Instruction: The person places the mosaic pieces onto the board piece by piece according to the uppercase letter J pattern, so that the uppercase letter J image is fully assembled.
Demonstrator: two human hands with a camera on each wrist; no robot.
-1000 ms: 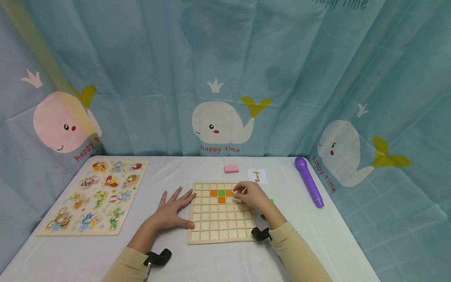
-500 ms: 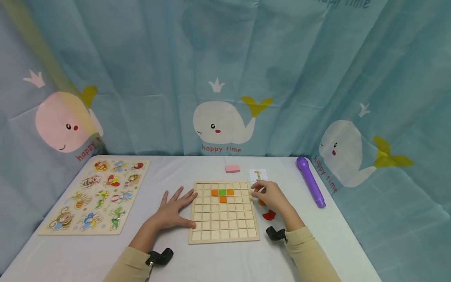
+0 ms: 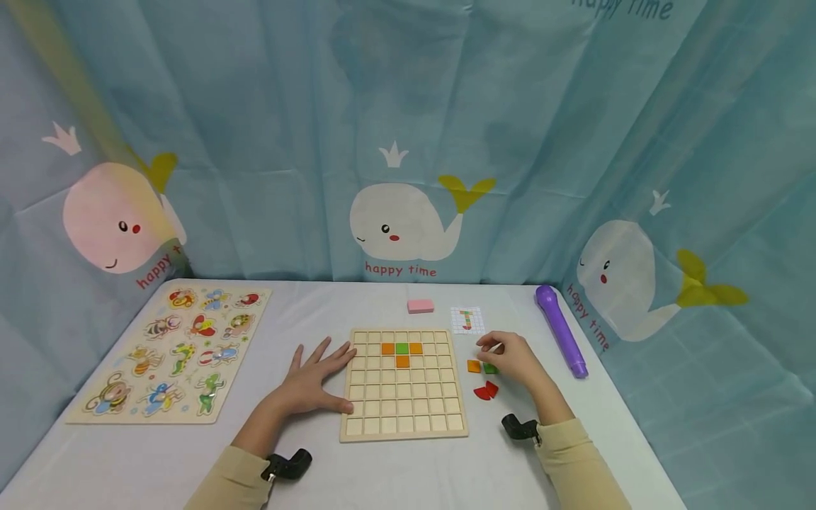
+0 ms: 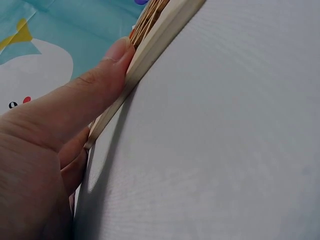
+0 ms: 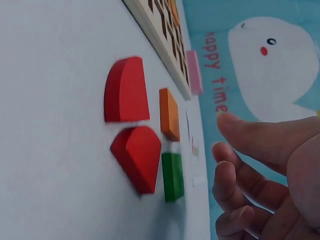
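The left hand (image 3: 309, 386) rests against the grid board (image 3: 404, 407), fingers spread wide. The right hand (image 3: 515, 358) hovers near the green block (image 5: 172, 177), fingers loosely bent, holding nothing.

Soft light fills the head view, yellowish on the curtain (image 3: 287, 127) at left. Wrist views are dimmer; shadow edges the board (image 4: 148, 55).

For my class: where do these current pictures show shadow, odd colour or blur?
Head view: a warm tint on the leftmost whale print; left wrist view: a dark shadow on the cloth along the edge of the grid board; right wrist view: the patterned card too indistinct to read.
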